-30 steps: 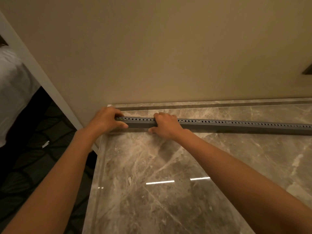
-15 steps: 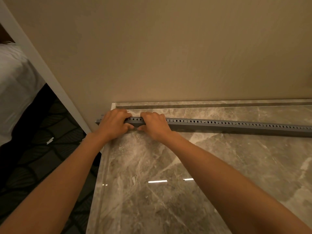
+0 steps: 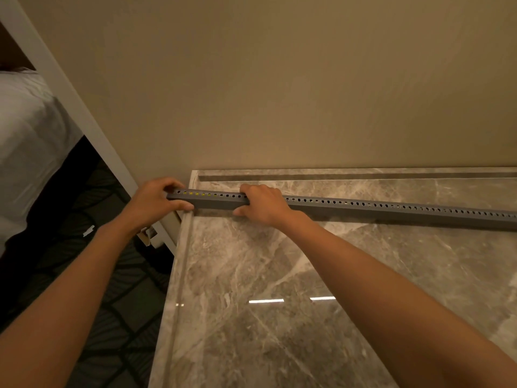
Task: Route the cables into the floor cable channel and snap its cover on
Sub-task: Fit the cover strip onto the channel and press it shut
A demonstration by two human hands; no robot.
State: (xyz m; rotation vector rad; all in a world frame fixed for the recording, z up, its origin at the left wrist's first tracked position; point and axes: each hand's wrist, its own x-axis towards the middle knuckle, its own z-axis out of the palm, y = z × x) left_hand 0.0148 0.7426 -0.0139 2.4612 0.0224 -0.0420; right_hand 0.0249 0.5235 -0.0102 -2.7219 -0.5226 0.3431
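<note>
A long grey cable channel (image 3: pixel 391 212) with a row of small holes along its top lies on the marble floor (image 3: pixel 307 275), parallel to the beige wall. Yellow shows through several holes near its left end. My left hand (image 3: pixel 152 201) grips that left end, thumb on the front face and fingers over the top. My right hand (image 3: pixel 263 204) clamps the channel a little to the right, fingers over the top and thumb on the near side. The channel's left end reaches past the marble's left edge. No loose cable is visible outside the channel.
The beige wall (image 3: pixel 279 93) stands just behind the channel, with a shallow groove (image 3: pixel 349 177) in the marble along its base. A white door frame (image 3: pixel 84 113) runs at the left. Dark patterned carpet (image 3: pixel 92 261) and a white bed (image 3: pixel 25 141) lie beyond it.
My right hand slid left toward the left hand, then moved back right. My left hand shifted to the channel's left end, which now sticks out past the marble edge.
</note>
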